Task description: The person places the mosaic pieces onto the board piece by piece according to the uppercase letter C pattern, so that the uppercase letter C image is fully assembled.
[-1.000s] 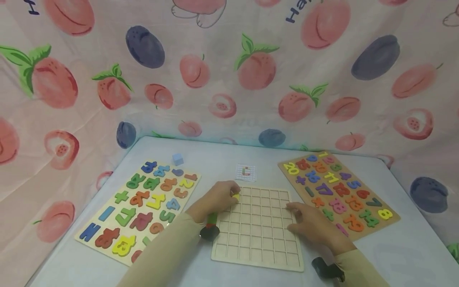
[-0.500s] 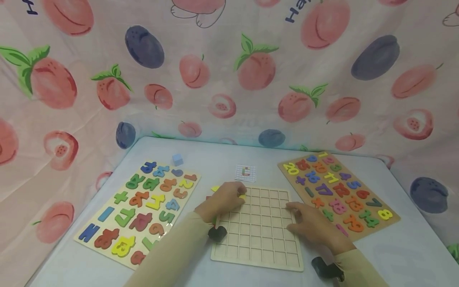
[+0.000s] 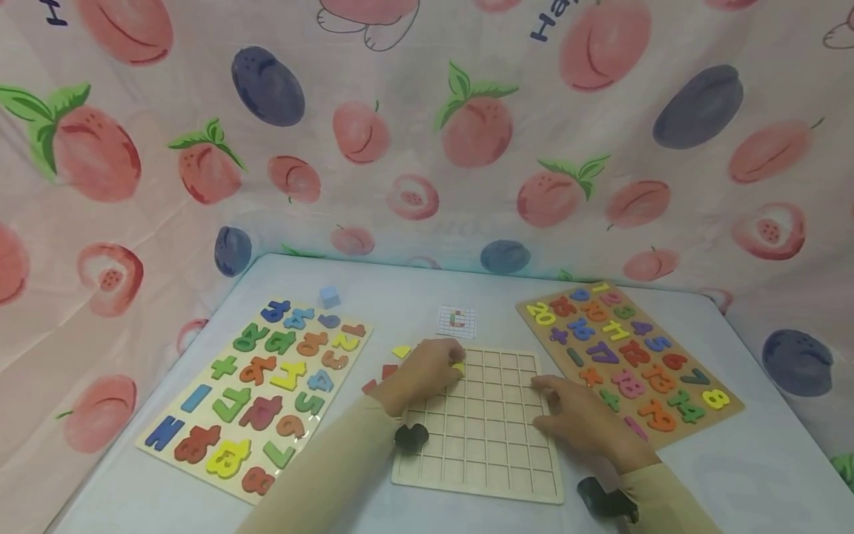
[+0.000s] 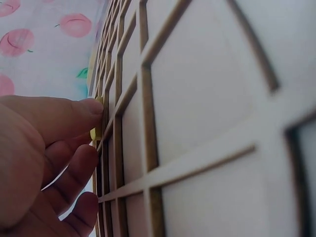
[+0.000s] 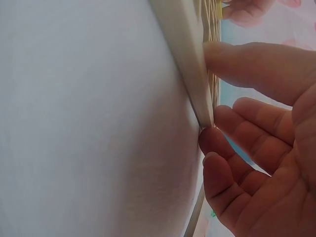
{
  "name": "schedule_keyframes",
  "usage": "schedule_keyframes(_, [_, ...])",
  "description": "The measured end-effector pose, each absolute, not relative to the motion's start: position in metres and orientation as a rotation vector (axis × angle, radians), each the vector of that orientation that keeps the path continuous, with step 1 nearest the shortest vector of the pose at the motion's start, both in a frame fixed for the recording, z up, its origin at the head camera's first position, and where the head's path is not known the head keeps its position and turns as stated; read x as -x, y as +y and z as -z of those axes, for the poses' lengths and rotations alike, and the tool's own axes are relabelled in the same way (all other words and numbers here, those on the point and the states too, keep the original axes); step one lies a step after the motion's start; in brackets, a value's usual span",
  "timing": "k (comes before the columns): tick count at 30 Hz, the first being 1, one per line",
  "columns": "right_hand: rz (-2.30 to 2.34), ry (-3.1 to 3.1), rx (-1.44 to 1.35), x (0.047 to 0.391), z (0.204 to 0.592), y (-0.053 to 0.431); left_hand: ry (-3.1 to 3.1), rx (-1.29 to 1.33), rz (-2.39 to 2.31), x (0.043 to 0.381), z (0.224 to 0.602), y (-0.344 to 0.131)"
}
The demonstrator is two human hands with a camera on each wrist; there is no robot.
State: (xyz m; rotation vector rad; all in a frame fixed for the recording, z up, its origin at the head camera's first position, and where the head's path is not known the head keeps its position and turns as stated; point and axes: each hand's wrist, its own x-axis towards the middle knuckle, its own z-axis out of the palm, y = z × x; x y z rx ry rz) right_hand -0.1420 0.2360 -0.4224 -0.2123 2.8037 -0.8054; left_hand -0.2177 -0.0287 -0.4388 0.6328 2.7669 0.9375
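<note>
Currently, head, grid board (image 3: 467,449): no pieces seen seated; red pieces (image 3: 390,369) left outside.
Left wrist, yellow piece (image 4: 95,134): pinched by left hand (image 4: 29,153) at far-left cells; placing seems barely begun.
Right wrist, board edge (image 5: 185,59): touched by loosely bent right hand (image 5: 296,158).

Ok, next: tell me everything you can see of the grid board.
The grid board is a flat, pale, wood-looking panel divided by straight ribs into rows of square cells, with a plain border. It lies flat on the white tabletop, just nearer than a small printed card. The right hand touches its right edge. The left hand covers its far left corner, pinching a yellow piece there; whether that piece is seated is unclear.
</note>
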Motion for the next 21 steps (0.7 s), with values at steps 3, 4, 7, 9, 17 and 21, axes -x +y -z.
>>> schedule_keyframes(3, [0.804,2.807,0.206,0.1422,0.4238,0.2363,2.766,-0.628,-0.942,0.2173,0.4386,-0.0278])
schedule_keyframes(4, [0.802,2.808,0.205,0.1423,0.4243,0.2364,2.765,-0.626,-0.946,0.2171,0.4385,-0.0276])
schedule_keyframes(7, [0.805,2.809,0.206,0.1426,0.4254,0.2371,2.762,-0.625,-0.95,0.2168,0.4387,-0.0274])
schedule_keyframes(9, [0.805,2.808,0.215,0.1428,0.4256,0.2375,2.761,-0.626,-0.957,0.2164,0.439,-0.0275])
schedule_keyframes(17, [0.817,2.797,0.257,0.144,0.4233,0.2384,2.751,-0.601,-0.951,0.2162,0.4387,-0.0266])
schedule_keyframes(21, [0.827,2.786,0.24,0.1444,0.4238,0.2385,2.741,-0.583,-0.946,0.2162,0.4389,-0.0263])
